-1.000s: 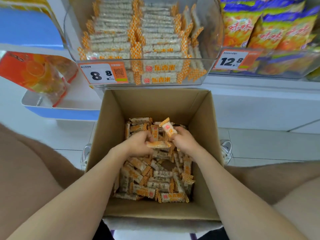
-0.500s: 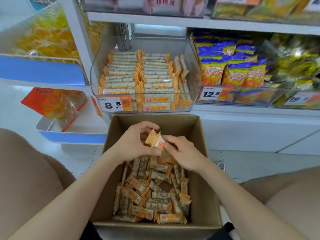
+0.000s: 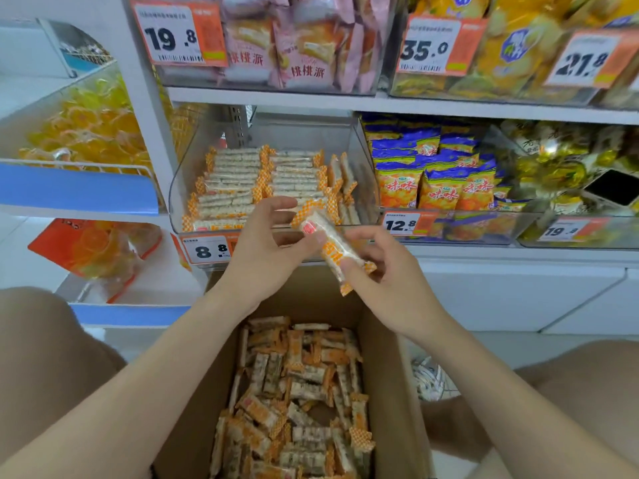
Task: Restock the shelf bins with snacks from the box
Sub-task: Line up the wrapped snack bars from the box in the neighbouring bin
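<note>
At centre frame, above the open brown cardboard box, pinched slantwise between both hands: a slim pale snack bar in a clear crinkly wrapper with orange checked ends. Gripped near its upper end by thumb and fingertips of the left hand, and near its lower end by the curled fingers of the right hand. Just in front of the clear plastic shelf bin, already stacked with like bars. Probably very light, with a slick wrapper and brittle contents. Best taken gently by the long sides at mid-body, not by the flimsy crimped ends. Many more loose bars in the box at lower centre.
</note>
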Tool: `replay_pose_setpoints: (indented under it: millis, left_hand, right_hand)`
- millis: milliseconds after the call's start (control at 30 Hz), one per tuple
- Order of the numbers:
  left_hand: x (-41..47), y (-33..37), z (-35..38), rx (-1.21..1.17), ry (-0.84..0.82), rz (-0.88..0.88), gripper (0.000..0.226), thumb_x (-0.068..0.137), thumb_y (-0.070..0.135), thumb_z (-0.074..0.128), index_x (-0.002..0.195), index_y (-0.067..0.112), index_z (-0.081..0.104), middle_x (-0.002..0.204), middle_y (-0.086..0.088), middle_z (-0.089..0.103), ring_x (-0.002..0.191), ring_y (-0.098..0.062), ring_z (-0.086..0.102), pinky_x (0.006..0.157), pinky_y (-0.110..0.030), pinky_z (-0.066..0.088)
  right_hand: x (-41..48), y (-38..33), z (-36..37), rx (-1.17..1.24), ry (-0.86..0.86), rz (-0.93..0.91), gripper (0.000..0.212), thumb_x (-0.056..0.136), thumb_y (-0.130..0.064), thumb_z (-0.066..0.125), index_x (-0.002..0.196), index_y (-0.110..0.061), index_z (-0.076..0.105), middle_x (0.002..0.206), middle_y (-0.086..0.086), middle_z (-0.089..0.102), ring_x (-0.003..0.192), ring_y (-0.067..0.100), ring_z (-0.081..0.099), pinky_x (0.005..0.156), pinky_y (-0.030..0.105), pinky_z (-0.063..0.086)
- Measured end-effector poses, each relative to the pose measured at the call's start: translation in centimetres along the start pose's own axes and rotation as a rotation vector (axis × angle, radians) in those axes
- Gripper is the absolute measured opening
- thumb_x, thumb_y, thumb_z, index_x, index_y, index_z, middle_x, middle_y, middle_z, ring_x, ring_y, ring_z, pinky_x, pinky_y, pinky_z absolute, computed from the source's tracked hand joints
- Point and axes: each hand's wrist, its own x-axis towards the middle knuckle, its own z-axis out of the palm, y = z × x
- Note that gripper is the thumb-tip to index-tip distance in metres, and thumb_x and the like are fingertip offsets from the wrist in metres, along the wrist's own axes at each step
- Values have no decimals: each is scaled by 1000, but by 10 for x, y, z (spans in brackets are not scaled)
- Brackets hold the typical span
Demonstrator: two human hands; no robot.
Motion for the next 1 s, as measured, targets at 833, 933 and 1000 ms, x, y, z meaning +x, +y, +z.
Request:
replay_pose_setpoints:
  millis: [833,933,1000]
  left_hand:
    - [141,37,83,300,-164,-327,17,88,8,78,83,2,63,74,-14,67,69,-24,70,68,-40,67]
    - [146,31,89,564,-181,-246,17,87,17,77,91,1,69,93,-19,73,88,-31,75,74,-42,66]
    - [147,30,92,763,-178,-157,19,90,19,71,94,0,70,93,-18,71,95,-34,72,71,-38,59]
  right_hand:
    - [123,13,-38,-629,-38,45,32,70,-55,64,77,-24,60,84,7,56,104,23,36,76,30,33]
    - [123,8,-44,-547,44,5,18,77,-38,61,80,-20,65,72,-2,54,92,25,45,68,30,33]
    - [121,3,-49,-518,157,-15,34,78,-34,58,108,-24,71,81,-4,59,89,22,54,71,30,42]
